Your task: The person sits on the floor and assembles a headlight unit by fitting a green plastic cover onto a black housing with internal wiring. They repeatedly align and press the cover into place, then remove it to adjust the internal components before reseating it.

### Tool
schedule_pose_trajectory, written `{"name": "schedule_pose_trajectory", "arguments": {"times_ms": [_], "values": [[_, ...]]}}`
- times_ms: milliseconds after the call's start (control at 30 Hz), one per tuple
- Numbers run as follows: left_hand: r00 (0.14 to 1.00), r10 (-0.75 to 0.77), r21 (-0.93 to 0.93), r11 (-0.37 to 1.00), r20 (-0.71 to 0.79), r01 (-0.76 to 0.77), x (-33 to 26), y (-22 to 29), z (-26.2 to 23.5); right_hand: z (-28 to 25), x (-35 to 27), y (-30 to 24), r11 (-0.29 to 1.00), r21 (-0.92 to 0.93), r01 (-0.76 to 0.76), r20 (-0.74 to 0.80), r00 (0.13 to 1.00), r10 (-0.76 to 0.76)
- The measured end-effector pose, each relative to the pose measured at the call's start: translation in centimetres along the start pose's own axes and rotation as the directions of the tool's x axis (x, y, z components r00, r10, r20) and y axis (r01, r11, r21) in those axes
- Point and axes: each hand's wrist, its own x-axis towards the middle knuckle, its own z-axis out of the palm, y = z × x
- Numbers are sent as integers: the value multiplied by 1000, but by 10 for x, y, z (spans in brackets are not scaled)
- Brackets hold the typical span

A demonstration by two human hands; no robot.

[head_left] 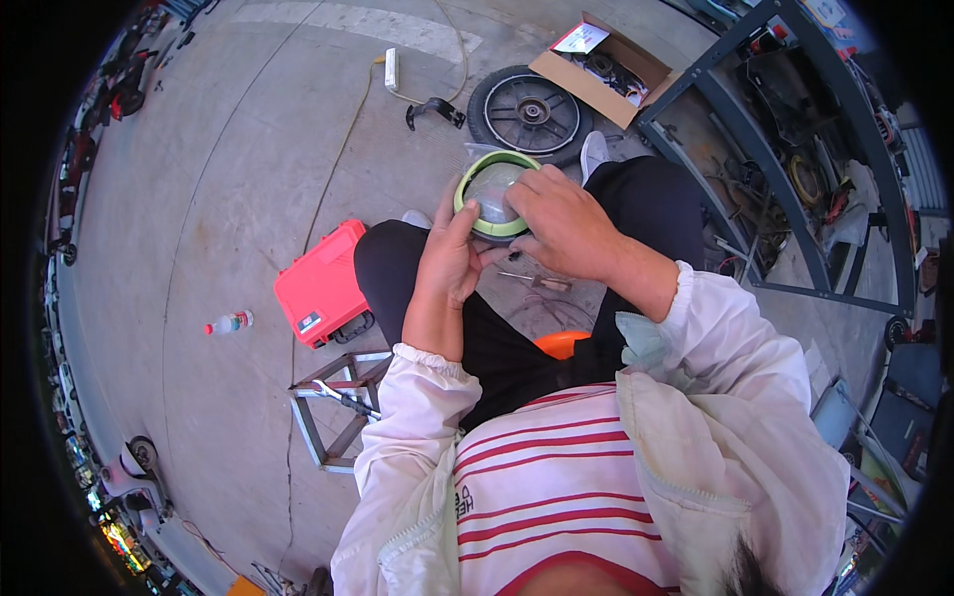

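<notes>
In front of my knees I hold a round part (489,187) with a light green rim, a clear, glassy-looking middle and a darker underside; its exact kind I cannot make out. My left hand (452,248) grips its left side, thumb over the rim and fingers underneath. My right hand (564,223) is closed at the right edge, its fingertips bent over the rim. Clear plastic film (481,149) shows just behind the part. Below it, on the floor between my legs, lies a thin screwdriver-like tool (537,280).
Beyond my hands lie a black-tyred wheel (534,111), an open cardboard box (601,84) of parts, a black bracket (435,113) and a white power strip (391,70). At left are a red case (323,283), a bottle (231,323) and a metal frame (328,427). A rack (740,169) stands right.
</notes>
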Motion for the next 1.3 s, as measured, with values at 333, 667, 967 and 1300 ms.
{"name": "schedule_pose_trajectory", "arguments": {"times_ms": [333,667,967,1300], "values": [[999,17,24,1000,40,-18,-4,2,2,3,13,7,995,-46,88,90,992,-84],[999,28,-56,998,40,-26,-5,4,4,4,13,-11,991,-113,75,59,996,-68],[997,73,-27,997,28,-72,-7,7,-1,-2,-2,-5,976,7,216,-36,976,-216],[983,85,175,978,165,-114,-39,39,8,-21,-24,33,509,835,-211,181,978,108]]}}
